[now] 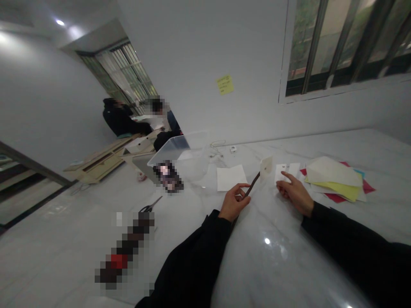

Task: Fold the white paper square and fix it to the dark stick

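My left hand (pixel 235 201) is closed around the lower end of a thin dark stick (pixel 253 184). At the stick's top sits a small white paper piece (pixel 266 167), held up above the white table (pixel 180 231). My right hand (pixel 293 192) lies on the table to the right, forefinger stretched out and touching a small white paper strip (pixel 284 170). Both arms wear black sleeves.
A white sheet (pixel 231 177) lies behind my left hand. A stack of coloured papers (pixel 337 179) lies at the right. Scissors (pixel 150 206) and a clear plastic bin (pixel 183 159) are at the left. Two people sit at a wooden desk (pixel 105 160) far back.
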{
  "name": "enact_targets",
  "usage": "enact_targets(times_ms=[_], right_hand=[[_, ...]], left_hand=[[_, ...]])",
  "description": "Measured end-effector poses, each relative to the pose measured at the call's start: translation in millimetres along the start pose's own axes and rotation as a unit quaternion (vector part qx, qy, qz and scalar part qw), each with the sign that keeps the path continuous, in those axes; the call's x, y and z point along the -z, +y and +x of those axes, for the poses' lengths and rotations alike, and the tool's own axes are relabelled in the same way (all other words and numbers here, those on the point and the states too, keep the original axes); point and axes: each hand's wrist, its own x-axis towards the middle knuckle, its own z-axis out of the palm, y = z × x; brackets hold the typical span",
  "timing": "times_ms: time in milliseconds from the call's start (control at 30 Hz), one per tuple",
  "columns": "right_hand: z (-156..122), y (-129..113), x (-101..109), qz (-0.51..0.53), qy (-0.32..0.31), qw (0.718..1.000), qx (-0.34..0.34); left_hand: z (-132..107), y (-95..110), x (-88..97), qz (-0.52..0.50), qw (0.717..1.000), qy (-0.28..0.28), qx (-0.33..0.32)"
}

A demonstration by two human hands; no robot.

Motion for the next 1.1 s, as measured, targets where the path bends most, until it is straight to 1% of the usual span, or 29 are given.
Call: enact_targets(times_ms=[67, 100, 133, 167, 200, 233, 267, 300, 333, 367, 400, 433, 467, 533, 567, 600, 633, 667, 733, 900, 1067, 1100], right_hand=[[8.5, -1.0, 8.1, -0.005, 0.036, 0.999, 0.029], [11.4, -2.4, 12.1, -0.009, 0.044, 0.998, 0.044], [12.5, -4.6, 15.6, -0.017, 0.037, 0.998, 0.054], [11.5, -7.7, 18.4, -0.032, 0.001, 0.998, 0.051], [8.2, -11.5, 20.2, -0.055, -0.074, 0.995, 0.03], [2.7, -15.7, 21.0, -0.088, -0.181, 0.979, -0.007], [-4.3, -19.8, 20.8, -0.126, -0.313, 0.939, -0.058], [-11.9, -23.3, 19.6, -0.166, -0.447, 0.872, -0.112], [-19.2, -25.9, 17.8, -0.192, -0.541, 0.806, -0.145], [-25.2, -27.2, 15.6, -0.204, -0.595, 0.76, -0.163], [-29.1, -27.2, 13.3, -0.204, -0.612, 0.745, -0.172], [-30.6, -25.8, 11.2, -0.19, -0.599, 0.758, -0.175], [-29.8, -23.3, 9.3, -0.165, -0.564, 0.79, -0.175], [-24.2, -16.8, 6.6, -0.098, -0.455, 0.87, -0.166], [-20.9, -13.5, 5.4, -0.065, -0.4, 0.901, -0.157], [-18.3, -10.5, 4.0, -0.041, -0.357, 0.922, -0.144], [-16.8, -8.0, 2.3, -0.026, -0.328, 0.935, -0.13], [-16.5, -6.0, 0.3, -0.018, -0.313, 0.943, -0.114], [-18.8, -2.9, -4.9, -0.012, -0.308, 0.948, -0.082], [-24.8, 3.0, -15.0, -0.008, -0.309, 0.951, -0.023], [-23.6, 5.3, -15.4, 0.0, -0.276, 0.961, -0.024], [-23.4, 5.4, -15.1, 0.01, -0.263, 0.964, -0.027]], left_hand=[[-0.6, -0.3, 1.5, -0.002, 1.0, -0.017, -0.001], [-1.0, -0.3, 1.6, -0.001, 1.0, -0.027, -0.004], [-1.3, -0.4, 1.5, 0.001, 0.999, -0.035, -0.006], [-1.5, -0.6, 1.2, 0.002, 0.999, -0.039, -0.009], [-1.5, -0.8, 0.9, 0.001, 0.999, -0.039, -0.011], [-1.2, -1.1, 0.7, -0.004, 0.999, -0.033, -0.013], [-0.8, -1.5, 0.7, -0.01, 1.0, -0.023, -0.013], [-0.3, -1.9, 0.8, -0.018, 1.0, -0.013, -0.013], [0.2, -2.2, 1.1, -0.024, 1.0, -0.003, -0.013], [0.6, -2.4, 1.3, -0.029, 1.0, 0.004, -0.011], [0.9, -2.5, 1.4, -0.032, 0.999, 0.008, -0.01], [1.0, -2.3, 1.3, -0.034, 0.999, 0.01, -0.01], [0.8, -2.0, 1.0, -0.034, 0.999, 0.011, -0.012], [-0.2, -0.8, -0.4, -0.034, 0.999, 0.011, -0.016], [-1.1, 0.1, -1.5, -0.036, 0.999, 0.011, -0.017], [-2.1, 1.1, -2.9, -0.039, 0.999, 0.01, -0.017], [-3.3, 2.1, -4.6, -0.042, 0.999, 0.008, -0.017], [-4.7, 3.2, -6.6, -0.044, 0.999, 0.005, -0.018], [-7.8, 5.2, -11.1, -0.032, 0.999, -0.004, -0.025], [-15.6, 9.5, -21.9, 0.053, 0.997, -0.02, -0.048], [-21.0, 11.9, -27.6, 0.114, 0.991, -0.04, -0.064], [-20.9, 11.7, -27.2, 0.134, 0.988, -0.033, -0.071]])
